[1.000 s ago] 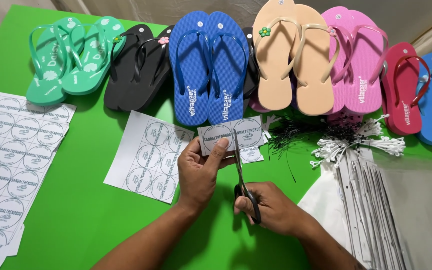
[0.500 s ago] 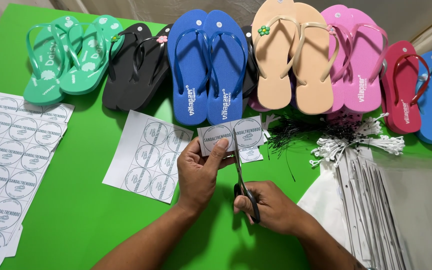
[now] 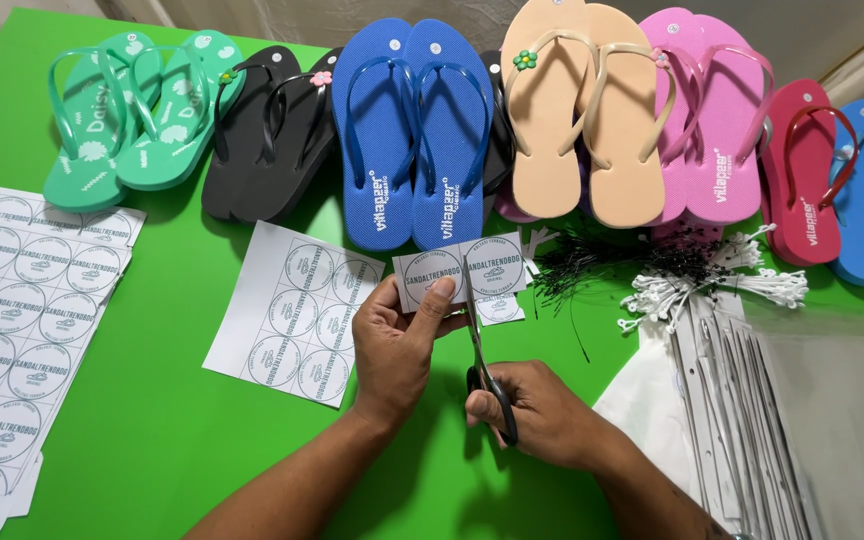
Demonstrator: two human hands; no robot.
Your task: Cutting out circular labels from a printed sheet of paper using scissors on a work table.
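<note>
Along the left edge of the frame lies a stack of white paper sheets printed with rows of round labels [image 3: 12, 330] on the green tabletop [image 3: 152, 440]. At upper left sits a pair of mint-green rubber flip-flops [image 3: 127, 115], then a black pair [image 3: 267, 135]. Below them, left of centre, rests a smaller white sheet of round labels [image 3: 292, 315]. At centre the left hand [image 3: 402, 345] pinches a narrow white paper strip bearing two round labels [image 3: 460, 277], thumb on top, holding it up just in front of a royal-blue pair of flip-flops [image 3: 412, 130]. The right hand [image 3: 537, 415], lower centre, is closed through the handles of black-handled steel scissors [image 3: 482, 360], whose blades point up and meet the strip between its two labels. Further right come a beige pair [image 3: 582, 110], a pink pair [image 3: 717, 120], and a red and a blue sandal [image 3: 837, 185]. A heap of white plastic tag fasteners [image 3: 712, 290] lies beside clear plastic sleeves [image 3: 802, 420] at lower right.
</note>
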